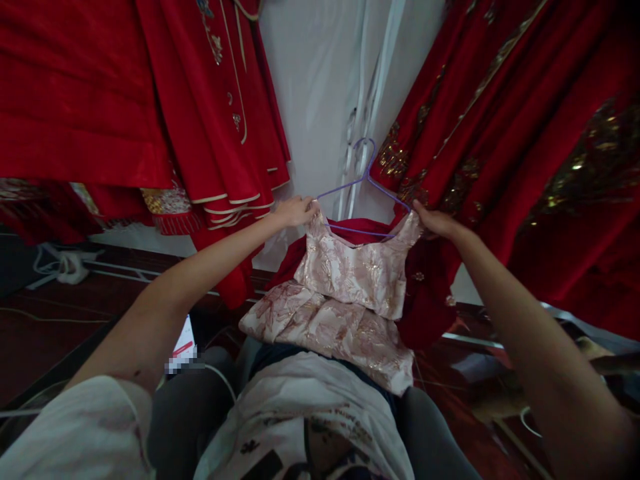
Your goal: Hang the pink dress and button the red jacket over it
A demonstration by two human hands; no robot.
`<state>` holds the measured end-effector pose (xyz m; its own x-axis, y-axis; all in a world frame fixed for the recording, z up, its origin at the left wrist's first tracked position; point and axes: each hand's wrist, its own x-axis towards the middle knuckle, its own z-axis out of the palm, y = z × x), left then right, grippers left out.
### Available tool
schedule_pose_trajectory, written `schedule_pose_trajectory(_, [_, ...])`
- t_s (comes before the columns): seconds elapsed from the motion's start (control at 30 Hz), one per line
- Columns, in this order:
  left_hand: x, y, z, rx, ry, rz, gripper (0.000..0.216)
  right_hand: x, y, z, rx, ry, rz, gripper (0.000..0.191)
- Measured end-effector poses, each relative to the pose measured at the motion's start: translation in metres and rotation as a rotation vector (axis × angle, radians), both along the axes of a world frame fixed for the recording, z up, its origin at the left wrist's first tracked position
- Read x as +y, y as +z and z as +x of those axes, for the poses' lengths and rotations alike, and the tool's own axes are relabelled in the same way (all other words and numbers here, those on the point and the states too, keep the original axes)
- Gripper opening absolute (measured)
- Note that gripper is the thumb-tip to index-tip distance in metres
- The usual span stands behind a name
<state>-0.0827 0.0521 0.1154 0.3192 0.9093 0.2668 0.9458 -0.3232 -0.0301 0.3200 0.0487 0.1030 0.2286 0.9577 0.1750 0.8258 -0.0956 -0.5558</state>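
Note:
A pale pink brocade dress (357, 277) with gold sheen hangs on a thin purple hanger (369, 175) in front of me. Its lower part folds over my lap. My left hand (299, 211) is closed on the dress's left shoulder strap, by that end of the hanger. On the opposite strap, my right hand (434, 221) pinches the fabric, with the thumb along the strap's top edge. The hanger's hook points up and away from me, close to the white wall. Dark red cloth (425, 293) lies behind the dress.
Red garments with gold trim (215, 113) hang at the left. More red garments with gold sequins (500, 133) hang at the right. A lit phone (184, 340) rests beside my left thigh, near a white cable. Metal rack bars run low along the wall.

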Motion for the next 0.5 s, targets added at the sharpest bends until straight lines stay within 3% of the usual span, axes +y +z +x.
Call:
schedule_pose_trajectory(0.13, [-0.007, -0.002, 0.002, 0.037, 0.009, 0.123, 0.059, -0.02, -0.009, -0.009, 0.097, 0.168, 0.297, 0.043])
schedule_pose_trajectory(0.23, [-0.005, -0.002, -0.001, 0.079, -0.006, 0.14, 0.055, -0.032, -0.016, -0.008, 0.113, 0.207, 0.502, 0.032])
schedule_pose_trajectory(0.37, [-0.002, -0.007, -0.017, 0.093, 0.035, 0.162, 0.057, -0.035, -0.024, 0.005, 0.213, 0.083, 0.652, 0.029])
schedule_pose_trajectory(0.5, [-0.01, -0.019, -0.038, 0.131, 0.135, 0.161, 0.061, -0.042, -0.047, 0.016, 0.293, -0.068, 0.658, 0.043])
